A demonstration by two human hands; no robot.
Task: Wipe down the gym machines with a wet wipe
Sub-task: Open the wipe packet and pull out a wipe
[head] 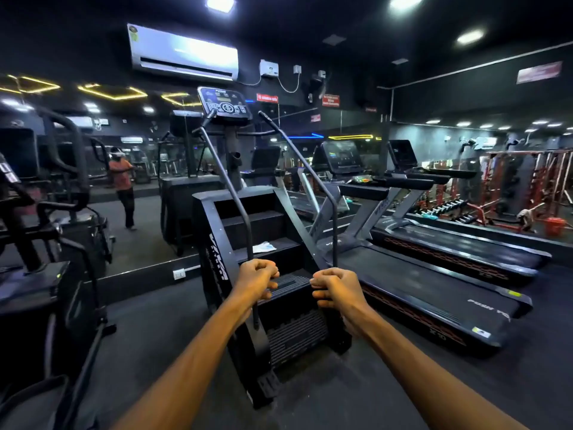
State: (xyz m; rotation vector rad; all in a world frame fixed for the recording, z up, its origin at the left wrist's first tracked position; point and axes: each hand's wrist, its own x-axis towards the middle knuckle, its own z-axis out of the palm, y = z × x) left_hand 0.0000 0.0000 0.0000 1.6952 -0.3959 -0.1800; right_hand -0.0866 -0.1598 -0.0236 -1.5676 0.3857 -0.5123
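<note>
A black stair climber (pixel 217 243) stands straight ahead, its console (pixel 224 103) at the top and two long handrails sloping down toward me. My left hand (pixel 255 279) grips the lower part of the left handrail (pixel 229 187); the rail shows above and below my fist. At the bottom end of the right handrail (pixel 304 169), my right hand (pixel 333 287) has its fingers curled around the rail. A white wipe or wipe packet (pixel 264 246) lies on a middle step, above and between my hands. Neither hand holds it.
Two treadmills (pixel 434 293) run along the right of the climber, with weight racks (pixel 527 187) beyond. Another black machine (pixel 46 274) stands close at the left. A wall mirror (pixel 139 169) behind reflects a person in an orange shirt. The floor is dark matting.
</note>
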